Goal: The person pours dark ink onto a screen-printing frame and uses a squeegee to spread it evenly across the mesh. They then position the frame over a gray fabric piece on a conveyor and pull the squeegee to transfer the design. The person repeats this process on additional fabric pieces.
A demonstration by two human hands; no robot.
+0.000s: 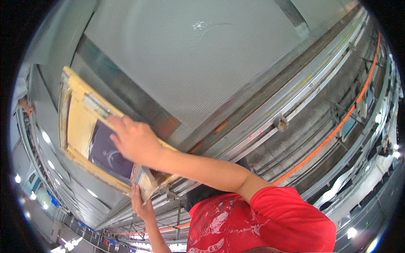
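Observation:
A yellow-edged screen-printing frame stands tilted at the left, with a dark purple patch on its mesh. My right hand reaches across the frame's upper edge, over the mesh. Its fingertips are by the end of a pale, silvery bar; blur hides whether they grip it. My left hand is lower down at the frame's near corner, fingers along the outside and thumb on the other side, gripping there. A tan piece with a grey edge lies at that corner, just above this hand.
Grey patterned material covers the table beyond the frame. Metal rails run along its side, and an orange line curves past them. Another person's hand shows at the far left. Rows of lamps reflect off a long grey surface at lower left.

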